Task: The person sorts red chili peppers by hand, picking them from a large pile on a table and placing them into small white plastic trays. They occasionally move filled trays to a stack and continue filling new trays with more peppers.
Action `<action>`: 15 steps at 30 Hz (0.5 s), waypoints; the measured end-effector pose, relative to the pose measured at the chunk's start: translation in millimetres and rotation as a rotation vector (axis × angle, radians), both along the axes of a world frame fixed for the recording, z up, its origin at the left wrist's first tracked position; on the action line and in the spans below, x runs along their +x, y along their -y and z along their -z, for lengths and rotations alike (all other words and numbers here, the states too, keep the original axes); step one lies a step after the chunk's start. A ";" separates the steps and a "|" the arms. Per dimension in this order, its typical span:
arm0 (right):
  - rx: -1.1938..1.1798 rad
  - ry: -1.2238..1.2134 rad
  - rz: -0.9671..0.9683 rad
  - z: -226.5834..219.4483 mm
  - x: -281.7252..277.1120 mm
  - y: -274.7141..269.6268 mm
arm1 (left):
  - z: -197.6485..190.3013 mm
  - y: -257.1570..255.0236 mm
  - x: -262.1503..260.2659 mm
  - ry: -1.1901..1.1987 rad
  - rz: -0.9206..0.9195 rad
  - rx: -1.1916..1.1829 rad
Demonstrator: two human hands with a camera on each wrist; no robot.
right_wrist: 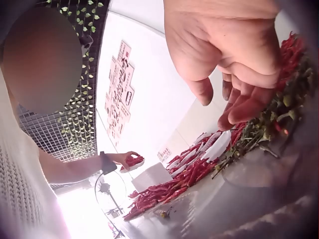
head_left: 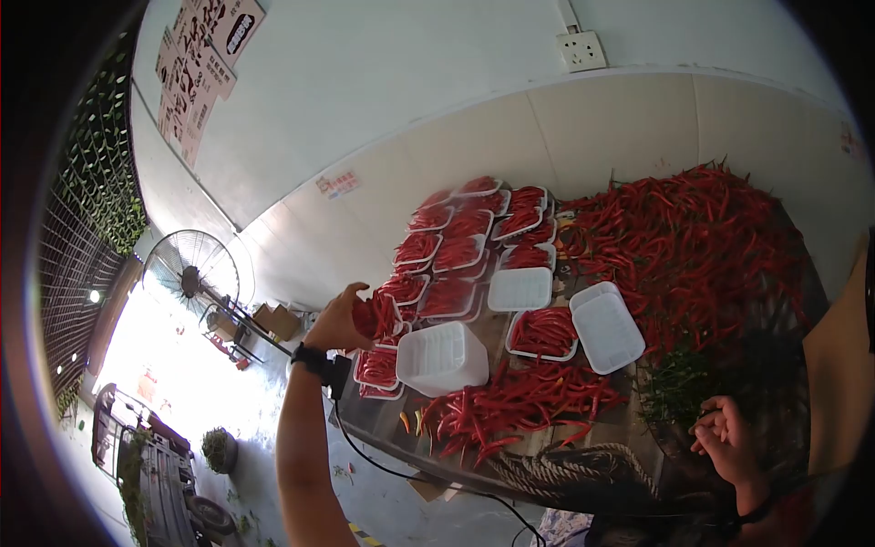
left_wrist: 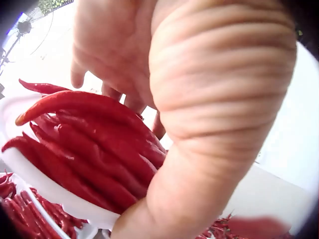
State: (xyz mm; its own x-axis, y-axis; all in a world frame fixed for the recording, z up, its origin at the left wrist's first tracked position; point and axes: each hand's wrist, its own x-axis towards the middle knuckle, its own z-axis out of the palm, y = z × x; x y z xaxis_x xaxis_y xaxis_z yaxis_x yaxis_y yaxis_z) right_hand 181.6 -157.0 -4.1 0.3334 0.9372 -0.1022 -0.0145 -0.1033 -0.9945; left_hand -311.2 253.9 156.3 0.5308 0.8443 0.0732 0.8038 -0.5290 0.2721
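Note:
My left hand [head_left: 339, 321] grips a white tray filled with red chilies [left_wrist: 94, 144], held above the filled trays at the table's left side. In the left wrist view the thumb lies over the near rim and the fingers are behind the chilies. My right hand [head_left: 726, 439] hangs with loosely bent fingers beside green stems [head_left: 676, 383], holding nothing; the right wrist view shows the same hand [right_wrist: 229, 64] with its palm visible. Between the hands lie loose red chilies [head_left: 519, 401], a chili-filled tray [head_left: 544, 334] and an empty white tray [head_left: 608, 328].
Stacked empty trays [head_left: 443, 357] stand near the left edge, and another empty tray [head_left: 519, 289] lies further back. Filled trays [head_left: 460, 253] line the back left. A large chili heap [head_left: 684, 246] covers the back right. Rope [head_left: 574, 469] lies along the front edge.

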 end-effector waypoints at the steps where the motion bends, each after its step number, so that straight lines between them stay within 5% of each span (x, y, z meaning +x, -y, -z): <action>1: -0.001 -0.003 0.010 1.7 -0.9 0.3 | 11.0 -9.9 -6.2 -0.003 0.010 -0.001; 15: -0.126 0.040 0.168 24.8 7.6 16.3 | 68.0 -68.2 -28.4 -0.057 0.051 -0.059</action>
State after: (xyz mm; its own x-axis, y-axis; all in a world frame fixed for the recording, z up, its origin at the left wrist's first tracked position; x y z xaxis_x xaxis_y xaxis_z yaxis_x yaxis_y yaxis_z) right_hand 189.2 -173.3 -28.9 0.4901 0.8488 -0.1983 -0.0023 -0.2263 -0.9741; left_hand -339.6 322.1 88.2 0.5755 0.8178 -0.0073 0.7911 -0.5545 0.2582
